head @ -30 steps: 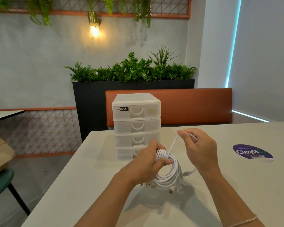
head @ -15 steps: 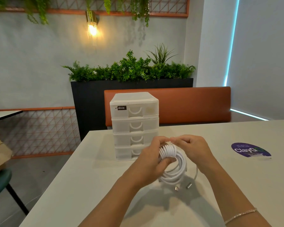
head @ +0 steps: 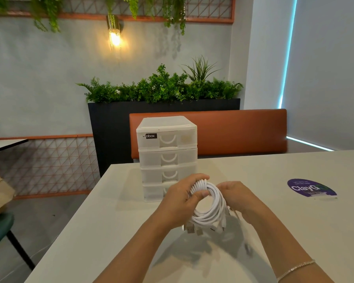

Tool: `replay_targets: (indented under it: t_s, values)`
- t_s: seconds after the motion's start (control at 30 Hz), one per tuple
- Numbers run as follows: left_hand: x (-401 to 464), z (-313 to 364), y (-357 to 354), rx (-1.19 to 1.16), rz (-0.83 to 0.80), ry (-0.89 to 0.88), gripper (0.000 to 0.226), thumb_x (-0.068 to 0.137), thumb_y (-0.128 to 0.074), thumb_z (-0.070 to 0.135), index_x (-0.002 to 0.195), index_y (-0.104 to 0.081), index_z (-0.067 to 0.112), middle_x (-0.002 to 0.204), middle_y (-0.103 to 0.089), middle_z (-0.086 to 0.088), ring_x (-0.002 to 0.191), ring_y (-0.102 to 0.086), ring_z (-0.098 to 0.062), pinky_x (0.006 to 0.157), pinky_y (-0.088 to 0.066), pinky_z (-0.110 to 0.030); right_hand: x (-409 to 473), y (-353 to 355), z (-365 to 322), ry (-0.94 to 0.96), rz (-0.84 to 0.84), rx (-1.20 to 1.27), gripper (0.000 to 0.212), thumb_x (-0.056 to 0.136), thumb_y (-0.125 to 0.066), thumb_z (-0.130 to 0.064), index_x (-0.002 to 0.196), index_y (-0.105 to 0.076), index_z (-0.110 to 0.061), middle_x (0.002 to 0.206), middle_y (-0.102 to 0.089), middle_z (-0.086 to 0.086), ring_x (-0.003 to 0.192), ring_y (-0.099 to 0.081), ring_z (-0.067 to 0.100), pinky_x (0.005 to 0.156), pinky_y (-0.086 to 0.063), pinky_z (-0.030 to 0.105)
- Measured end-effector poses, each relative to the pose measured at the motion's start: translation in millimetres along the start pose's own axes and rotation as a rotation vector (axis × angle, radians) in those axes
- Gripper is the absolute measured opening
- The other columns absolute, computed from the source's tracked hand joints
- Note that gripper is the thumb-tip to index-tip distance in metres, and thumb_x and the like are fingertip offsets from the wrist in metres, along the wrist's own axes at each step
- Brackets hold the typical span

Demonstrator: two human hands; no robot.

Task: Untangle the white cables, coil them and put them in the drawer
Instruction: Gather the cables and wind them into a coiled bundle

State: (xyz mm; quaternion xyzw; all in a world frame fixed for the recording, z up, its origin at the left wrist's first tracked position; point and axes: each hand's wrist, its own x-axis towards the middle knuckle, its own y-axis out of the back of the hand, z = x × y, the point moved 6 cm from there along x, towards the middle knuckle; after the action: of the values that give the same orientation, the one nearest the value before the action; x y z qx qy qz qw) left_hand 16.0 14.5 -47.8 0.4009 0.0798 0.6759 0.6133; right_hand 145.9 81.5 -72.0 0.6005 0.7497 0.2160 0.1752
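Since a second ago the right hand has dropped from its raised pull on a loose strand and come in against the right side of the coil of white cables. Its fingers curl onto the loops. The left hand grips the coil's upper left, thumb through the middle and fingers over the top. Held between both hands above the tabletop, the coil hangs with connector ends dangling beneath, just in front of the drawer unit, whose drawers are closed.
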Motion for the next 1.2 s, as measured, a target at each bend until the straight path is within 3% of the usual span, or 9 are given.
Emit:
replay_targets:
  t_s: [0.13, 0.23, 0.3, 0.4, 0.57, 0.83, 0.97, 1.1, 1.2]
  values:
    - [2.1, -22.4, 10.9, -0.084, 0.129, 0.197, 0.021, 0.090, -0.059, 0.030, 0.110, -0.056, 0.034, 0.091, -0.058, 0.015, 0.076, -0.054, -0.004, 0.062, -0.040, -0.014, -11.4, 20.1, -19.2, 0.302, 0.311, 0.066, 0.011, 0.082, -0.067, -0.039, 0.089, -0.061, -0.034, 0.097, -0.061, -0.015, 0.088, -0.057, 0.008, 0.076, -0.046, 0.022]
    - [1.3, -40.2, 16.7, -0.353, 0.234, 0.344, 0.018, 0.083, -0.069, 0.020, 0.098, -0.063, 0.029, 0.093, -0.066, 0.004, 0.084, -0.062, -0.015, 0.070, -0.051, -0.026, -23.4, 2.6, -39.1, 0.527, 0.221, -0.064, 0.013, 0.078, -0.072, -0.032, 0.080, -0.063, -0.041, 0.095, -0.055, -0.025, 0.090, -0.053, 0.004, 0.071, -0.041, 0.011]
    - [1.2, -48.2, 17.1, -0.556, 0.249, 0.456, 0.022, 0.080, -0.071, 0.011, 0.099, -0.065, 0.021, 0.091, -0.069, -0.004, 0.082, -0.066, -0.021, 0.071, -0.053, -0.031, -24.9, -11.5, -44.1, 0.595, 0.193, -0.221, 0.008, 0.079, -0.072, -0.029, 0.085, -0.071, -0.035, 0.094, -0.054, -0.019, 0.094, -0.049, 0.003, 0.074, -0.034, 0.006]
    - [1.0, -53.9, 13.2, -0.749, 0.220, 0.543, 0.027, 0.076, -0.069, -0.003, 0.099, -0.066, 0.010, 0.086, -0.069, -0.010, 0.072, -0.064, -0.020, 0.064, -0.052, -0.027, -22.1, -18.6, -40.4, 0.546, 0.208, -0.381, 0.014, 0.084, -0.066, -0.031, 0.096, -0.074, -0.030, 0.103, -0.052, -0.011, 0.104, -0.044, 0.008, 0.079, -0.030, 0.010]
    - [1.3, -56.1, 0.1, -0.946, 0.138, 0.616, 0.035, 0.075, -0.061, -0.011, 0.109, -0.063, 0.000, 0.084, -0.067, -0.012, 0.066, -0.062, -0.017, 0.058, -0.051, -0.024, -28.7, -27.1, -46.2, 0.460, 0.219, -0.589, 0.024, 0.092, -0.052, -0.031, 0.109, -0.069, -0.031, 0.121, -0.051, -0.004, 0.113, -0.042, 0.015, 0.092, -0.040, 0.026]
    - [1.5, -46.9, -3.7, -1.020, 0.008, 0.560, 0.022, 0.080, -0.061, -0.005, 0.097, -0.067, 0.008, 0.077, -0.070, -0.006, 0.065, -0.064, -0.014, 0.060, -0.054, -0.022, -33.4, -27.4, -53.1, 0.357, 0.309, -0.782, 0.028, 0.095, -0.046, -0.035, 0.113, -0.065, -0.025, 0.118, -0.051, -0.002, 0.110, -0.044, 0.017, 0.089, -0.036, 0.030]
    - [0.8, -44.8, 0.6, -1.065, 0.002, 0.534, 0.033, 0.077, -0.064, -0.009, 0.105, -0.062, 0.009, 0.084, -0.072, -0.007, 0.073, -0.068, -0.016, 0.064, -0.056, -0.021, -32.4, -21.1, -49.4, 0.378, 0.307, -0.633, 0.026, 0.090, -0.052, -0.040, 0.095, -0.073, -0.025, 0.111, -0.052, -0.003, 0.107, -0.047, 0.016, 0.087, -0.039, 0.030]
    - [-0.2, -45.2, 7.7, -0.968, 0.025, 0.486, 0.040, 0.072, -0.068, -0.011, 0.105, -0.062, 0.010, 0.094, -0.071, -0.009, 0.078, -0.068, -0.018, 0.066, -0.056, -0.023, -27.2, -18.6, -43.0, 0.339, 0.170, -0.450, 0.023, 0.085, -0.060, -0.038, 0.077, -0.071, -0.020, 0.102, -0.050, -0.005, 0.103, -0.050, 0.013, 0.089, -0.040, 0.030]
    - [0.4, -41.5, 11.3, -0.916, 0.022, 0.429, 0.037, 0.073, -0.068, -0.011, 0.100, -0.065, 0.014, 0.094, -0.070, -0.007, 0.082, -0.067, -0.021, 0.065, -0.055, -0.023, -26.7, -15.7, -41.0, 0.297, 0.052, -0.272, 0.026, 0.089, -0.057, -0.027, 0.081, -0.068, -0.004, 0.102, -0.054, 0.002, 0.095, -0.051, 0.014, 0.085, -0.042, 0.032]
